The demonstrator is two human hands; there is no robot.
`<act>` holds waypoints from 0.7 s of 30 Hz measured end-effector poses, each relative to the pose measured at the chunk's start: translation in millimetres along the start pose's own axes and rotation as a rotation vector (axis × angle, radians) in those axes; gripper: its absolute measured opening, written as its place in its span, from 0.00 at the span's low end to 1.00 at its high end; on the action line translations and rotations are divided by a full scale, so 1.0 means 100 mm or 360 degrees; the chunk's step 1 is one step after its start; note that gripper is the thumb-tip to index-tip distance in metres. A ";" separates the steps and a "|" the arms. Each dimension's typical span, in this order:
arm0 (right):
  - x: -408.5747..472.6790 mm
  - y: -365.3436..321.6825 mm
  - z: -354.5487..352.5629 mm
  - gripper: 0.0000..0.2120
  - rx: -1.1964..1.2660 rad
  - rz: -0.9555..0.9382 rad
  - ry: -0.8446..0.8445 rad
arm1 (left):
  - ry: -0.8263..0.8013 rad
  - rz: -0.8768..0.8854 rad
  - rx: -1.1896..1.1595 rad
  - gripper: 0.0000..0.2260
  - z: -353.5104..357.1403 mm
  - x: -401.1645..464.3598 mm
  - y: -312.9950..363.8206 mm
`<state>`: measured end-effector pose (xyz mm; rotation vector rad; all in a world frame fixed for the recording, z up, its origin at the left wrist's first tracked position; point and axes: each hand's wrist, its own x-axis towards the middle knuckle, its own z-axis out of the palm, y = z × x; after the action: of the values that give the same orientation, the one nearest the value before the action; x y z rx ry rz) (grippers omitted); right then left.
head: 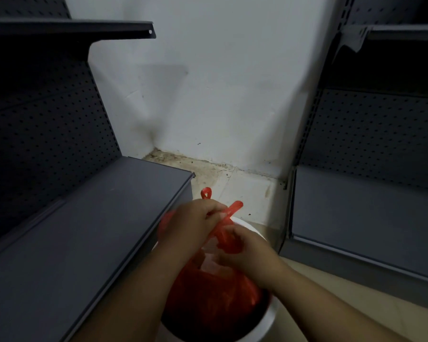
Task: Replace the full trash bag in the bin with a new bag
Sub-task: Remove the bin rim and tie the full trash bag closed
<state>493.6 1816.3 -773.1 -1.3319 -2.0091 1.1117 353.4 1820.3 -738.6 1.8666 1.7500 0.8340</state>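
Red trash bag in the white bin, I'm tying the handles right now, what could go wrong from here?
1. The left hand and right hand pull thin handle strips of the red bag; hard tugging might tear them.
2. The bag still looks open below the handles, so contents could spill on lifting.
3. The white bin sits tight against the grey shelf; the bag may snag there.

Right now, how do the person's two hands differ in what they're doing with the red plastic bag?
The left hand sits higher and farther, pinching a stretched handle strip of the red plastic trash bag; the right hand sits lower and nearer, gripping bunched plastic at the bag's neck. Both work above the white round bin, apparently tying the handles.
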 end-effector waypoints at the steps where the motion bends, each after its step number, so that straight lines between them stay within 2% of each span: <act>1: 0.03 0.00 0.01 0.07 -0.0177 0.0003 0.0057 | 0.0038 0.0012 0.0106 0.09 -0.02 -0.01 0.01; 3: 0.08 0.05 0.02 0.06 -0.0398 0.0036 0.0129 | -0.0003 0.0077 0.0325 0.08 -0.04 -0.01 0.00; 5: 0.10 0.10 -0.01 0.06 -0.0497 0.0022 0.0237 | -0.0230 0.0182 0.0593 0.10 -0.04 0.01 -0.03; 7: 0.09 0.13 -0.05 0.06 -0.0610 -0.0057 0.0345 | -0.0428 0.0159 0.0670 0.15 -0.06 0.01 -0.04; 9: 0.05 0.16 -0.07 0.10 -0.0761 -0.0224 0.0428 | -0.0564 -0.0001 0.0446 0.18 -0.08 0.01 -0.03; 13: -0.01 0.21 -0.01 0.34 -0.1141 -0.0556 0.0595 | -0.0507 -0.0484 -0.0486 0.19 -0.13 -0.01 0.02; 15: 0.01 0.25 0.01 0.29 -0.1156 -0.0709 0.0701 | -0.0476 -0.0541 -0.0647 0.16 -0.13 -0.01 0.02; 17: 0.05 0.26 -0.02 0.19 -0.1110 -0.0877 0.0781 | -0.0426 -0.0478 -0.0566 0.16 -0.13 -0.02 0.00; 18: 0.06 0.27 -0.05 0.17 -0.1112 -0.0923 0.0801 | -0.0385 -0.0414 -0.0471 0.17 -0.13 -0.01 -0.01; 21: 0.07 0.30 -0.12 0.21 -0.1185 -0.0941 0.0815 | -0.0273 -0.0180 -0.0117 0.17 -0.11 0.01 -0.06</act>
<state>515.9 1832.7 -791.4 -1.0353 -2.2318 -0.2577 341.9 1820.7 -735.0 1.7203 1.6790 0.6656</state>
